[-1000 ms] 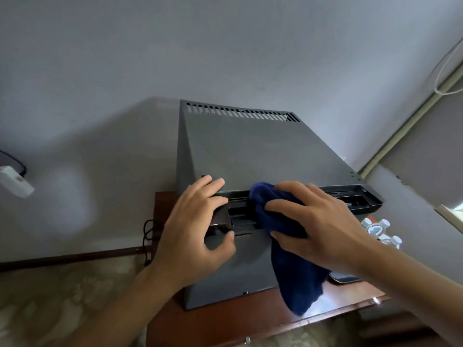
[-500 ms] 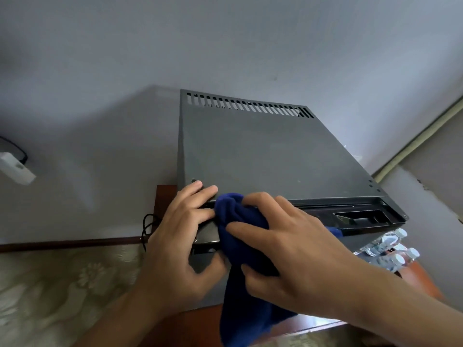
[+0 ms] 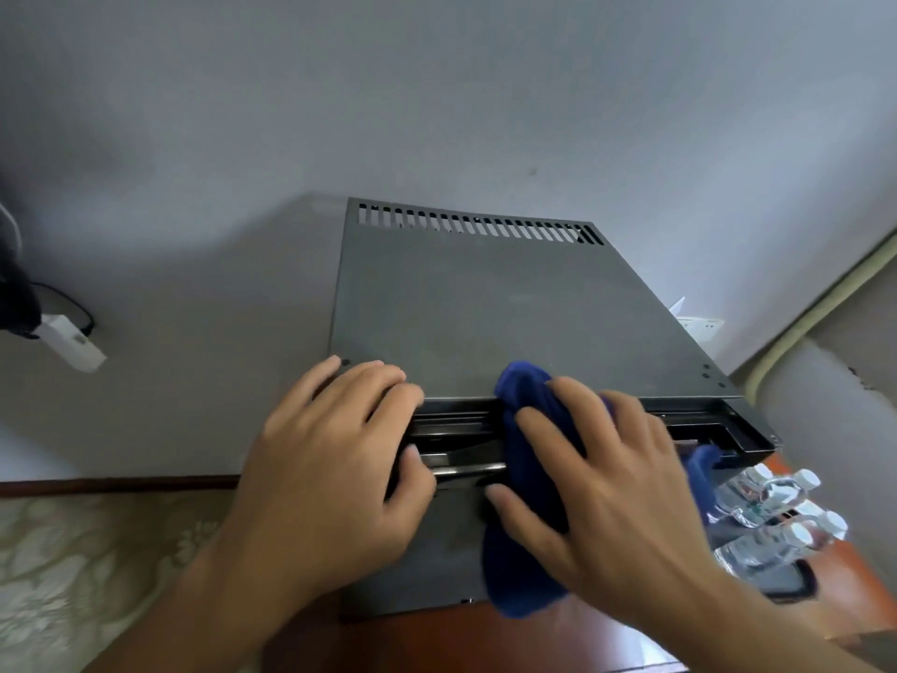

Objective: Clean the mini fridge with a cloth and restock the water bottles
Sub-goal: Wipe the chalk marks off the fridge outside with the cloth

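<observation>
Wiping along the front top edge of the mini fridge [image 3: 485, 303], the right hand [image 3: 611, 497] has slid the blue cloth [image 3: 529, 536] back toward the right compared with half a second ago, when it was bunched up right next to the left hand. Fingers and thumb are curled round the cloth, pressing it into the dark groove, and the tail hangs down the fridge front. The left hand [image 3: 335, 473] stays put on the near left corner, fingers over the top and thumb tucked in the groove, gripping the edge. Water bottles [image 3: 772, 517] lie on the wooden table [image 3: 835, 609], right of the fridge, more in view now.
</observation>
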The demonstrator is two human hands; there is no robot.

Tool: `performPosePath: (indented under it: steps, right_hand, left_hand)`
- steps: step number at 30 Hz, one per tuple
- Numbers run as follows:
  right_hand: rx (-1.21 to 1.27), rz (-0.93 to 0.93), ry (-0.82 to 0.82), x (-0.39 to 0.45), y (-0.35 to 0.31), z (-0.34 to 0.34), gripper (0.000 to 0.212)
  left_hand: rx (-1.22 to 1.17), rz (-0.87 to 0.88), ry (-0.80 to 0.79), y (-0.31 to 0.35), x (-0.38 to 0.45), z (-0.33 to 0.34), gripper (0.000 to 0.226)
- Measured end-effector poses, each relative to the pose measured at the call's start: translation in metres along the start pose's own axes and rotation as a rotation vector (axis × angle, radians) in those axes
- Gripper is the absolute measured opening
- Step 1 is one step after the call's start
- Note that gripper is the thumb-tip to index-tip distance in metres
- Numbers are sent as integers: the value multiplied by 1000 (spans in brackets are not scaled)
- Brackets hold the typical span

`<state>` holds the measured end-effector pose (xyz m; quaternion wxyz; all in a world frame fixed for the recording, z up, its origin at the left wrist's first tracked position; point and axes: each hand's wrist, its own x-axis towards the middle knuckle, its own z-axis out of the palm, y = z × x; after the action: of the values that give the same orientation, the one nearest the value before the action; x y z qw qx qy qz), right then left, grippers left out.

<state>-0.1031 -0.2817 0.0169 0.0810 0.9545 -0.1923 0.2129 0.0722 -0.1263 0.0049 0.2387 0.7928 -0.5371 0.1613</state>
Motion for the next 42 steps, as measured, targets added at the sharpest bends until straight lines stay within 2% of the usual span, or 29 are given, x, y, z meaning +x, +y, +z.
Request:
performPosePath:
  steps: [4,8,12,15,19,23,26,28,33,35,37,39,40,42]
  right_hand:
    - [82,-100,91,7,-11,9,39]
    - [128,-164,53,3,12,5,35]
    - [108,-93,21,-13,66,-6,32]
    - [51,-15,-14,-31,116,-18,28]
    - [-61,61,-151,-44,163,-39,24]
    - [-245,40,-339,-25,156,-43,28]
    - [-258,36,-404,-15,144,-44,37]
    - [-170,54,-411,-12,135,-44,38]
    - [241,22,-313,-11,106,-37,26]
    - [378,30,-304,-13,103,-36,33]
    - [386,102,-186,-13,112,-39,38]
    - [321,270,-53,-14,134,-45,39]
    - [273,368,-52,-13,147,-48,40]
    - [171,472,-161,-12,166,-48,39]
  left_hand:
    - [30,-6,-99,20,29,10,45]
    - [-33,-10,-238,31,49,28,58]
    - [73,14,-338,29,44,33,61]
    - [80,6,-338,30,43,34,62]
    - [92,13,-328,28,42,38,61]
    - [102,16,-319,28,42,40,59]
    - [110,18,-318,28,42,41,59]
    - [111,16,-317,29,43,42,58]
    - [116,9,-321,30,46,42,56]
    - [113,11,-318,31,46,43,57]
    - [108,12,-311,30,44,43,56]
    - [98,14,-309,29,44,42,56]
    - [96,16,-303,30,44,42,56]
    - [93,19,-286,30,43,42,56]
